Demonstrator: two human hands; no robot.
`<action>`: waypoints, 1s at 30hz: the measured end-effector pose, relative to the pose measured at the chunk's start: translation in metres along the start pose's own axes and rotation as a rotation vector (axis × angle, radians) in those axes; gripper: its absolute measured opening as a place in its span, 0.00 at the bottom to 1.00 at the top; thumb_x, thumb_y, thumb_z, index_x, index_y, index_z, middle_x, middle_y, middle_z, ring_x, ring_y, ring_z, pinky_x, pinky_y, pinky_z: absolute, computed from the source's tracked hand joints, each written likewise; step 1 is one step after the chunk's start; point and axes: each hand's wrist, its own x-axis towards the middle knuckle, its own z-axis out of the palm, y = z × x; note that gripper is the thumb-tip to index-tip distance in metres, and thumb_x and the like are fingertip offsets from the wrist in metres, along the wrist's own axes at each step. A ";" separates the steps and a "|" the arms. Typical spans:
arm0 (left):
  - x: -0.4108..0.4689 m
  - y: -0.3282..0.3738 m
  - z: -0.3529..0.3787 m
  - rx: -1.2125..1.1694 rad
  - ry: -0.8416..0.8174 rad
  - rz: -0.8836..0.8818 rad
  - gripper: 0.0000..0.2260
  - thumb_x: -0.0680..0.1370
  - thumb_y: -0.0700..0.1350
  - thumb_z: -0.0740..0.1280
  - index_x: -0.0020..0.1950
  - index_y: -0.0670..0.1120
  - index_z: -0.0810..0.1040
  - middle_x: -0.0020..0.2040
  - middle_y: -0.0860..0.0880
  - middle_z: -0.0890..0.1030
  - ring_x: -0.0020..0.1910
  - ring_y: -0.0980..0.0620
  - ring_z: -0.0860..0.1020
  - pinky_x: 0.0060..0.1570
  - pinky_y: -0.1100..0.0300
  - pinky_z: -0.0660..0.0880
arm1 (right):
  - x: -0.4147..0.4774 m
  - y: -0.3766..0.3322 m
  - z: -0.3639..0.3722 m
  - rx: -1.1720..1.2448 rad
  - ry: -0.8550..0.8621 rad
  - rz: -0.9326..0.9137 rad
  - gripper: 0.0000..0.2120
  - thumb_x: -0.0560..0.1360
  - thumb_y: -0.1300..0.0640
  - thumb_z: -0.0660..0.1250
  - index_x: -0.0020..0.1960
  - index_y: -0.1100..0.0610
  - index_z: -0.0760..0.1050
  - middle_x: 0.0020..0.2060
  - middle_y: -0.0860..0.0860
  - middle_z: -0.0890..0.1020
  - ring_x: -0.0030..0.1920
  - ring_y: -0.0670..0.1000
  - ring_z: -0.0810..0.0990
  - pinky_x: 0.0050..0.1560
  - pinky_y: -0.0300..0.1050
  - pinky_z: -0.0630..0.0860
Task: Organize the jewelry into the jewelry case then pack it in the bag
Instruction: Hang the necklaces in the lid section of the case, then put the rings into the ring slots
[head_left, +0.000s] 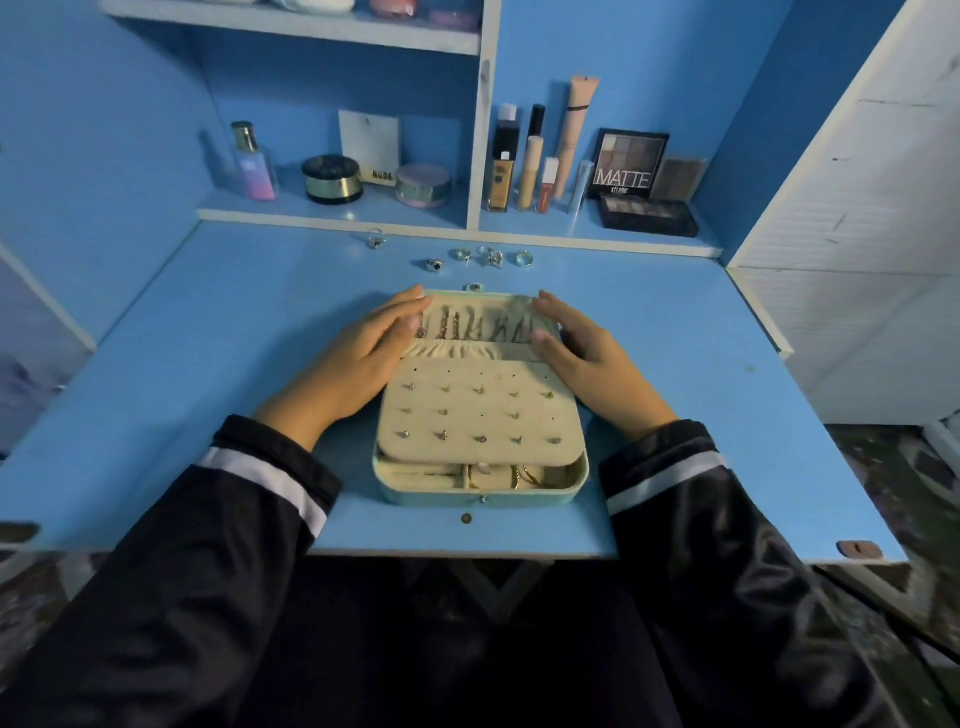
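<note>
Jewelry case (480, 410) open on the worktop (182, 364).
Left hand (358, 353) and right hand (587, 358) touch its lid, grips apart.

Blue shelf (291, 203) holds cosmetics — perfume bottle (253, 163), black jar (332, 179), lilac compact (423, 185), MATTE palette (627, 163).

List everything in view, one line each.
jewelry case: one, mint and cream, open mid-desk
chains: several, metallic, hung in lid
stud earrings: roughly twelve, silver, cream panel
bangles: some, gold, front tray
rings: about five, silver, loose behind case
perfume bottle: one, pink-purple, left shelf
jars: two, black-gold, lilac, left shelf
makeup tubes: several, mostly beige, right shelf
palettes: three, dark, right shelf
desk: one, blue
left grip: one, dark-sleeved, on lid's left edge
right grip: one, dark-sleeved, on lid's right edge
</note>
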 end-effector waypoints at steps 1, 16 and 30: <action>-0.003 0.001 0.000 0.009 -0.018 -0.009 0.20 0.84 0.54 0.52 0.75 0.53 0.67 0.76 0.61 0.61 0.73 0.67 0.59 0.69 0.71 0.55 | -0.004 -0.001 0.000 0.011 -0.023 0.015 0.23 0.81 0.49 0.60 0.74 0.52 0.65 0.74 0.42 0.62 0.72 0.39 0.61 0.69 0.31 0.58; -0.064 0.009 -0.001 0.181 -0.126 0.020 0.25 0.82 0.62 0.45 0.79 0.61 0.48 0.77 0.68 0.48 0.71 0.77 0.49 0.72 0.68 0.50 | -0.078 -0.008 0.005 -0.088 -0.113 0.026 0.34 0.77 0.37 0.49 0.79 0.47 0.45 0.77 0.38 0.48 0.74 0.33 0.47 0.72 0.30 0.46; -0.105 0.029 -0.016 0.387 -0.241 0.106 0.28 0.79 0.63 0.46 0.76 0.66 0.36 0.77 0.69 0.42 0.73 0.70 0.53 0.69 0.66 0.60 | -0.103 -0.008 -0.007 -0.145 -0.248 -0.058 0.37 0.77 0.41 0.56 0.78 0.47 0.39 0.77 0.39 0.45 0.75 0.34 0.47 0.74 0.32 0.48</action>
